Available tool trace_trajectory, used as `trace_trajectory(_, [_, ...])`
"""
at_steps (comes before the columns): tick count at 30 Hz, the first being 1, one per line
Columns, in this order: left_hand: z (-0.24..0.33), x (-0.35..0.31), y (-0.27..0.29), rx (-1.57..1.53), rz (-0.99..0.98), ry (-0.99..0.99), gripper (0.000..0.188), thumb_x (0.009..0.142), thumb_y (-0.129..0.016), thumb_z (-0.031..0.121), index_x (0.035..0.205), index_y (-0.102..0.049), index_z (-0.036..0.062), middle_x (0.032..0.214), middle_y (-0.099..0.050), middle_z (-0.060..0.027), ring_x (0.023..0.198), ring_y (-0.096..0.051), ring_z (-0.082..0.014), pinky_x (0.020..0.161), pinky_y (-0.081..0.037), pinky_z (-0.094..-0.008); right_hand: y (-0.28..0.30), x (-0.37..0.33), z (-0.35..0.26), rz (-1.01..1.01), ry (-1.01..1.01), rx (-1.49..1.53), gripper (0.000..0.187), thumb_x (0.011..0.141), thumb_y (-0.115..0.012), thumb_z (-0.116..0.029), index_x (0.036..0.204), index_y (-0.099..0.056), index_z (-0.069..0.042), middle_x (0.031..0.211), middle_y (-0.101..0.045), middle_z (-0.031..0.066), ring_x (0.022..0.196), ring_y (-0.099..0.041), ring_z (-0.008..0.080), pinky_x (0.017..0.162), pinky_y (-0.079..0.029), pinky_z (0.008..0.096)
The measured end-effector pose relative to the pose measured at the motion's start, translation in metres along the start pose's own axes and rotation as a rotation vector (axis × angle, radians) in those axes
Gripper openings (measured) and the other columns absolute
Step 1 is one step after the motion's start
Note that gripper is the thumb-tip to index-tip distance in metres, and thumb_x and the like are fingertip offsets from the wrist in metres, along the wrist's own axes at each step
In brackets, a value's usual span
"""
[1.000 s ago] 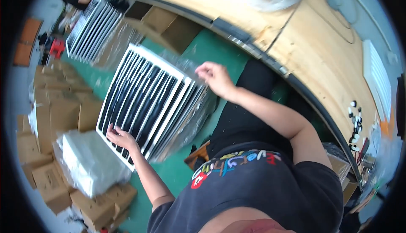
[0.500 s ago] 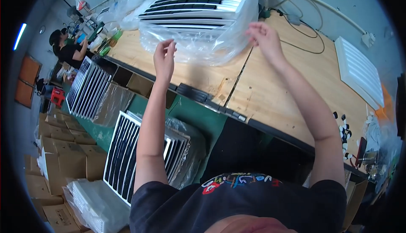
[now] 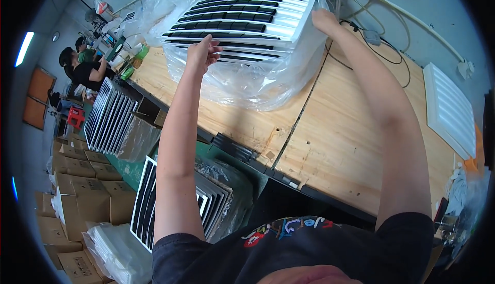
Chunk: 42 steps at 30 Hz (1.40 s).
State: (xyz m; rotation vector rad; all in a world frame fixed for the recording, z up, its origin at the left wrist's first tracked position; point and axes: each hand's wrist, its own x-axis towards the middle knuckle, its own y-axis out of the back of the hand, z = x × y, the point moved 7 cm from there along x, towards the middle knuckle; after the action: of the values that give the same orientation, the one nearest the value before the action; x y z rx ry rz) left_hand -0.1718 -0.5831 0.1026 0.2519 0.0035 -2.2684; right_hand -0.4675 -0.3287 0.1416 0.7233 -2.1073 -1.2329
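Note:
A stack of white louvred panels [image 3: 304, 18] with black strips along the slats lies on the workbench, wrapped round its sides by a loose clear plastic bag [image 3: 247, 90]. My left hand [image 3: 200, 55] is at the near edge of the top panel, thumb up and fingers loosely curved and apart. Whether it touches the panel cannot be made out. At the right end of the stack, my right hand [image 3: 325, 22] is closed beside the panel's corner and the bag's edge. Its fingertips are mostly hidden, so what they pinch is unclear.
The wooden workbench [image 3: 340, 139] has a seam across it. A white ribbed panel [image 3: 448, 109] lies at the right; cables [image 3: 379, 39] run along the wall. More louvred panels [image 3: 111, 116] and cardboard boxes [image 3: 85, 196] stand at the left. A person [image 3: 87, 72] works at the far left.
Both hands have moved forward onto the panel stack, the left to its near edge and the right to its right end. The whole view has shifted, and the stack appears lower.

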Motion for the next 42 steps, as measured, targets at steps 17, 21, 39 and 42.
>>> trace_trajectory(17, [0.026, 0.024, 0.009, -0.149, 0.182, -0.043, 0.014, 0.091, -0.063, 0.012, 0.086, -0.059, -0.0002, 0.080, -0.060, -0.0105, 0.062, -0.063, -0.0236, 0.051, -0.050, -0.0320, -0.005, 0.101, 0.063, 0.369, -0.288, 0.577, 0.036, 0.081, -0.075, -0.027, 0.093, -0.071, 0.006, 0.089, -0.072, 0.0184, 0.086, -0.069, 0.0275, 0.079, -0.051, 0.0372])
trace_trajectory(21, [0.041, 0.022, 0.002, -0.267, 0.162, -0.139, 0.015, 0.090, -0.062, 0.006, 0.084, -0.055, -0.0063, 0.081, -0.056, -0.0115, 0.067, -0.065, -0.0261, 0.062, -0.062, -0.0345, 0.008, 0.099, 0.038, 0.475, -0.104, 0.665, 0.033, 0.087, -0.070, -0.025, 0.098, -0.064, 0.005, 0.091, -0.069, 0.0178, 0.086, -0.067, 0.0280, 0.081, -0.050, 0.0393])
trace_trajectory(39, [0.097, -0.204, -0.114, -0.385, -0.167, -0.546, 0.021, 0.093, -0.064, 0.009, 0.073, -0.061, 0.0017, 0.068, -0.063, -0.0078, 0.067, -0.068, -0.0189, 0.072, -0.058, -0.0310, 0.205, -0.162, 0.110, 0.975, 0.049, 0.484, 0.030, 0.097, -0.060, -0.014, 0.120, -0.048, 0.002, 0.106, -0.060, 0.0153, 0.102, -0.058, 0.0229, 0.088, -0.047, 0.0343])
trace_trajectory(42, [0.061, -0.281, -0.161, -0.454, -0.288, -0.558, 0.023, 0.093, -0.064, 0.008, 0.072, -0.060, 0.0028, 0.070, -0.062, -0.0067, 0.066, -0.065, -0.0158, 0.072, -0.060, -0.0326, 0.233, -0.275, 0.123, 0.919, 0.032, 0.770, 0.028, 0.100, -0.057, -0.017, 0.119, -0.049, 0.003, 0.108, -0.060, 0.0144, 0.104, -0.057, 0.0204, 0.092, -0.046, 0.0307])
